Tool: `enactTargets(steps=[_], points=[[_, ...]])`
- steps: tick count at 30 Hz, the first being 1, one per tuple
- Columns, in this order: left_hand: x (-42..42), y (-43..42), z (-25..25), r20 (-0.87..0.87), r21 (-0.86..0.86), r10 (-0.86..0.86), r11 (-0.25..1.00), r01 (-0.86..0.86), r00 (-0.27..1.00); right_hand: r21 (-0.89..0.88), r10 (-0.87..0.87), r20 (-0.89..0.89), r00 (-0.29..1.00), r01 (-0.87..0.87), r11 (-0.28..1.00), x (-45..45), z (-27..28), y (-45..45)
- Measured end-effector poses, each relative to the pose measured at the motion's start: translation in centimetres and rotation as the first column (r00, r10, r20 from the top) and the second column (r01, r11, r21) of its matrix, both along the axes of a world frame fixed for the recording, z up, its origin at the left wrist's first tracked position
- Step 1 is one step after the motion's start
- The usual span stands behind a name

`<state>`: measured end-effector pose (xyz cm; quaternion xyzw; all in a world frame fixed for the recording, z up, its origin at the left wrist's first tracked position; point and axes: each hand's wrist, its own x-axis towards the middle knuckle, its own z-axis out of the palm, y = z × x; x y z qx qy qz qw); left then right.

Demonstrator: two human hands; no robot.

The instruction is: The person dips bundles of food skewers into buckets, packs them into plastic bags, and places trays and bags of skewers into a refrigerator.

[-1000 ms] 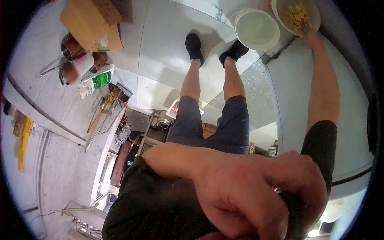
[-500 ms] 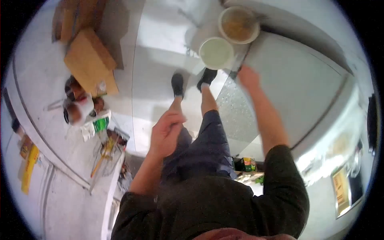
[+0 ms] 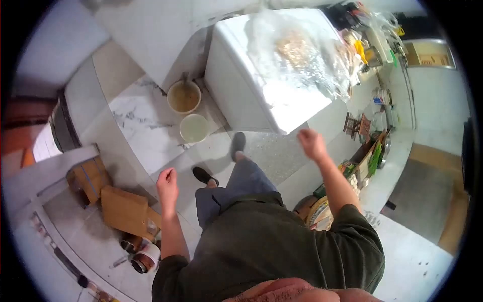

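My left hand [image 3: 167, 183] hangs in the air at the left, its fingers curled closed with nothing visible in them. My right hand [image 3: 312, 143] is loosely fisted, just below the near corner of a white chest-like appliance [image 3: 236, 68]; no object shows in it. Clear plastic bags [image 3: 297, 50] with pale brownish contents lie on top of that appliance. On the floor beside it stand a tub with yellowish-brown contents [image 3: 184, 96] and a white tub of pale greenish liquid [image 3: 194, 128]. Both tubs are away from my hands.
Cardboard boxes [image 3: 125, 209] and jars [image 3: 145, 259] stand at the lower left. Along the right are a crate with green vegetables [image 3: 375, 160], a small brown rack [image 3: 357, 126] and a dark panel [image 3: 421, 197]. A round patterned container [image 3: 320, 214] is near my right elbow.
The view has swung right, bringing in the appliance top and bags. My right hand has left the yellowish-brown tub. My left hand has moved from close to the camera out to the left.
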<state>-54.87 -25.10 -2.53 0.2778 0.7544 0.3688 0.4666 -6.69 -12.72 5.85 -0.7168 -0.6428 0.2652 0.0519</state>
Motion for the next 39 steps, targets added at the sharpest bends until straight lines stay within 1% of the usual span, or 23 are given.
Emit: enactTargets(steps=[1, 3, 5, 7, 9, 11, 12, 15, 16, 17, 19, 20, 21, 23, 25, 27, 30, 32, 33, 35, 36, 37, 39], points=[[1.3, 1.5, 0.2, -0.050, 0.031, -0.058, 0.998, 0.060, 0.997, 0.095, -0.049, 0.029, 0.998, 0.046, 0.994, 2.4, -0.2, 1.6], [5.2, 4.7, 0.0, -0.196, 0.180, -0.205, 0.954, 0.240, 0.959, 0.105, -0.025, 0.197, 0.980, 0.004, 0.994, 5.6, 0.7, 5.2], [11.5, 9.5, 5.2, -0.311, 0.152, -0.398, 0.876, 0.459, 0.863, 0.205, -0.004, 0.094, 0.996, -0.016, 0.979, 8.3, 0.2, 9.4], [18.5, 13.6, 6.7, -0.457, 0.159, -0.471, 0.791, 0.591, 0.754, 0.387, 0.108, 0.081, 0.991, -0.131, 0.913, 9.5, -0.3, 13.0], [26.0, 18.0, 9.4, -0.655, 0.200, -0.399, 0.727, 0.657, 0.641, 0.294, 0.256, 0.137, 0.957, -0.286, 0.912, 10.6, -1.2, 16.5], [32.0, 22.5, 10.0, -0.791, 0.131, -0.335, 0.724, 0.677, 0.512, 0.361, 0.249, 0.096, 0.964, -0.267, 0.894, 9.5, 1.4, 18.1], [33.8, 24.6, 10.1, -0.823, 0.090, -0.322, 0.739, 0.667, 0.468, 0.363, 0.307, 0.127, 0.943, -0.332, 0.871, 10.3, 1.5, 19.4], [36.7, 29.8, 9.7, -0.871, -0.023, -0.331, 0.764, 0.644, 0.362, 0.570, 0.217, 0.272, 0.937, -0.339, 0.749, 11.5, 4.1, 21.5], [36.2, 31.1, 9.4, -0.868, -0.051, -0.354, 0.761, 0.647, 0.348, 0.614, 0.227, 0.270, 0.936, -0.349, 0.708, 11.8, 4.3, 22.0], [35.8, 32.0, 9.2, -0.866, -0.074, -0.370, 0.758, 0.648, 0.335, 0.545, 0.346, 0.200, 0.917, -0.398, 0.738, 11.9, 3.9, 22.0], [35.9, 33.5, 10.7, -0.834, -0.001, -0.343, 0.784, 0.621, 0.432, 0.414, 0.554, 0.037, 0.832, -0.517, 0.749, 11.3, 2.4, 21.7], [35.9, 33.9, 11.8, -0.813, 0.034, -0.332, 0.792, 0.609, 0.478, 0.345, 0.648, -0.158, 0.745, -0.573, 0.743, 10.5, 1.7, 21.4], [35.9, 34.3, 13.1, -0.808, 0.076, -0.310, 0.788, 0.611, 0.501, 0.164, 0.672, -0.216, 0.708, -0.653, 0.740, 9.4, 3.1, 21.1], [35.9, 34.6, 15.9, -0.790, 0.164, -0.272, 0.770, 0.617, 0.549, 0.618, 0.675, -0.005, 0.738, -0.528, 0.582, 9.2, -1.5, 22.5], [35.7, 35.1, 18.1, -0.793, 0.213, -0.269, 0.719, 0.662, 0.547, 0.239, 0.327, 0.069, 0.942, -0.334, 0.912, 9.8, -0.5, 25.6], [35.6, 35.3, 20.1, -0.794, 0.236, -0.298, 0.652, 0.720, 0.530, 0.559, 0.089, 0.030, 0.996, -0.090, 0.824, 11.0, 2.9, 27.2], [36.0, 35.9, 21.2, -0.776, 0.307, -0.320, 0.561, 0.769, 0.544, 0.614, 0.054, 0.021, 0.998, -0.056, 0.788, 12.4, 6.6, 29.3], [36.1, 36.1, 21.4, -0.756, 0.343, -0.333, 0.532, 0.774, 0.563, 0.260, 0.075, 0.144, 0.987, -0.110, 0.959, 11.7, 7.0, 29.8], [36.1, 36.3, 21.3, -0.746, 0.353, -0.340, 0.527, 0.773, 0.573, 0.058, 0.097, 0.194, 0.976, -0.110, 0.992, 11.5, 6.7, 29.7], [36.0, 36.4, 21.2, -0.732, 0.352, -0.366, 0.519, 0.779, 0.575, 0.106, 0.132, 0.272, 0.953, -0.166, 0.981, 11.4, 2.6, 27.9], [35.8, 36.5, 21.1, -0.729, 0.342, -0.382, 0.515, 0.786, 0.568, -0.044, 0.128, 0.279, 0.952, -0.121, 0.992, 11.6, -0.2, 28.2], [35.8, 36.5, 21.1, -0.727, 0.330, -0.397, 0.514, 0.792, 0.561, -0.100, 0.120, 0.239, 0.964, -0.098, 0.990, 11.1, 0.7, 27.0], [35.9, 36.2, 21.3, -0.671, 0.355, -0.430, 0.529, 0.771, 0.604, -0.071, 0.138, 0.228, 0.964, -0.125, 0.990, 10.9, 0.3, 25.6]])
